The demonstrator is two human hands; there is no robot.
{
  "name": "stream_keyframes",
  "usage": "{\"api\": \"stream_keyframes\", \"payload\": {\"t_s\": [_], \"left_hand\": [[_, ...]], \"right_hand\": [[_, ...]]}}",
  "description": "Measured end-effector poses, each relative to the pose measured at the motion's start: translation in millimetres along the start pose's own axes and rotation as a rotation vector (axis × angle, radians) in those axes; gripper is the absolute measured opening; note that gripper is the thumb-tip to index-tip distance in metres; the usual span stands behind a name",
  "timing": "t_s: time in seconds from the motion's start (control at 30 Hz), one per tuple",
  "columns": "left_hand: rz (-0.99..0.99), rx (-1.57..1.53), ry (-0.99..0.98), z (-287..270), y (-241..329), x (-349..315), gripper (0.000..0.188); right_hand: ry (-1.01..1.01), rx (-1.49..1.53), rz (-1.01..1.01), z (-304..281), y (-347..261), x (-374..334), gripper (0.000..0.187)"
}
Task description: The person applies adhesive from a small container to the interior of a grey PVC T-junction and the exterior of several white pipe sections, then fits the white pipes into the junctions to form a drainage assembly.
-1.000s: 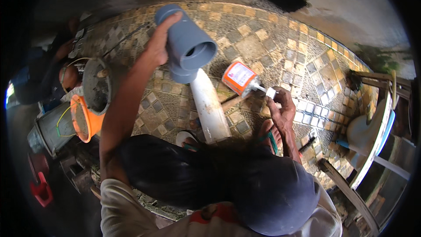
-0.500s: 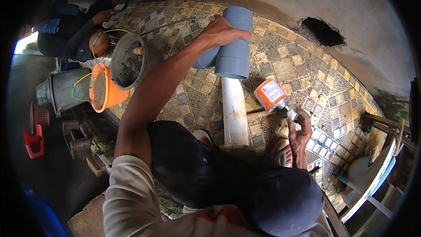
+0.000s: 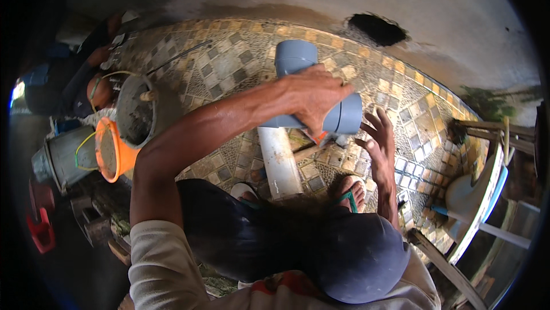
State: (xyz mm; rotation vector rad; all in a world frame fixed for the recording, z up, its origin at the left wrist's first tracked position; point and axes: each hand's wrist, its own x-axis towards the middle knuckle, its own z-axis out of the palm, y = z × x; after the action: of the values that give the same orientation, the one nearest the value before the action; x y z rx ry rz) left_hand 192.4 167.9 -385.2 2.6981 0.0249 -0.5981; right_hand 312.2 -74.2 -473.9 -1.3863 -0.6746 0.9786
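Observation:
My left hand (image 3: 318, 95) is wrapped round a blue-grey plastic pipe tee (image 3: 346, 114), held up over the tiled floor with one branch pointing away from me and one end to the right. Just beside that right end is my right hand (image 3: 379, 138), its fingers spread and nothing seen in them. A sliver of the orange can (image 3: 319, 137) shows below the left hand; the tee and hand hide the rest of it. Beneath the tee, a stained white pipe (image 3: 281, 164) lies on the floor between my feet.
On the left stand a bucket of grey mortar (image 3: 136, 116), an orange bucket (image 3: 117, 158) and a grey bucket (image 3: 71, 155). Another person (image 3: 77, 89) crouches beyond them. A dark hole (image 3: 378, 29) opens in the far wall. A wooden-framed object (image 3: 481, 212) stands at right.
The tee has turned and come nearer, swinging to the right over the can. My right hand has let go of the can's top, and its fingers have opened beside the tee.

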Motion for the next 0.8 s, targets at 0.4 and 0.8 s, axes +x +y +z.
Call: {"api": "stream_keyframes", "payload": {"t_s": [0.4,0.8], "left_hand": [[0.109,0.187,0.661,-4.9,8.2,-0.2,0.091],[-0.458,-1.301,0.220,36.7,-14.2,-4.5,0.087]], "right_hand": [[0.144,0.239,-0.059,-41.5,3.4,71.2,0.100],[0.204,0.317,-0.091,-74.7,25.8,104.3,0.083]]}}
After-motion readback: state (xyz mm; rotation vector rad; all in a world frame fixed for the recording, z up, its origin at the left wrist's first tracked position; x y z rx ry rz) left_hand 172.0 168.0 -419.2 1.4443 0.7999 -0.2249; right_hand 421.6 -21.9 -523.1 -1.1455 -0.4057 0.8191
